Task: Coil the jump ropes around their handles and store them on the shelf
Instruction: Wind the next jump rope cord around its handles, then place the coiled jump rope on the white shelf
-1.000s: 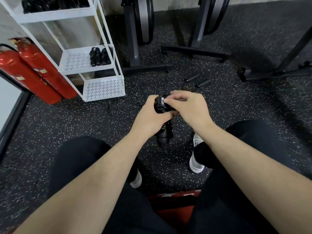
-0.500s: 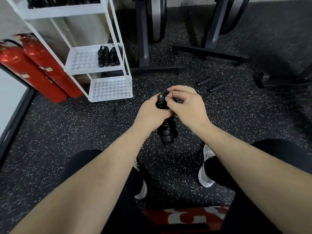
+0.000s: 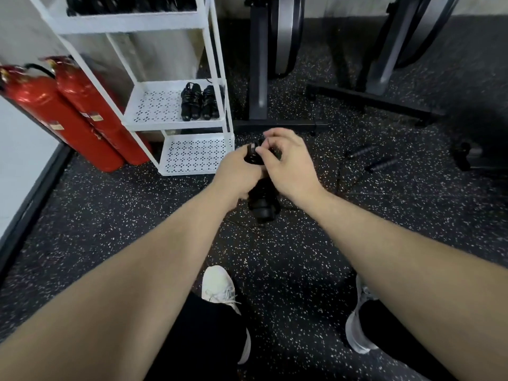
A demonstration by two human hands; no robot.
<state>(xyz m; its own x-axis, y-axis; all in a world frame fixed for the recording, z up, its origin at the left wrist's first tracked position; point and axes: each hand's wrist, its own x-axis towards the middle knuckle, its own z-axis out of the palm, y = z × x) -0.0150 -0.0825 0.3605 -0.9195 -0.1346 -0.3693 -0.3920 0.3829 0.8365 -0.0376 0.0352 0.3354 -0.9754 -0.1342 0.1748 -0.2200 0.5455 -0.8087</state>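
My left hand [image 3: 238, 171] grips a black coiled jump rope bundle [image 3: 263, 203] around its handles, held upright above the floor. At the bundle's top end my right hand [image 3: 287, 163] pinches the rope with its fingertips. Two coiled black ropes [image 3: 199, 104] lie on the middle tier of the white shelf [image 3: 192, 125] just beyond my hands. Another jump rope [image 3: 369, 160] with two dark handles lies uncoiled on the floor to the right. More dark gear fills the top tier [image 3: 129, 4].
Two red fire extinguishers [image 3: 82, 114] lean beside the shelf on the left. Exercise machine frames [image 3: 258, 78] stand behind, with their bases on the speckled rubber floor. My white shoes [image 3: 220, 290] are below my arms. A white wall edge runs along the left.
I have risen and moved closer to the shelf; my knees dropped out of view. Both hands still hold the bundle, now nearer the shelf's lower tiers.
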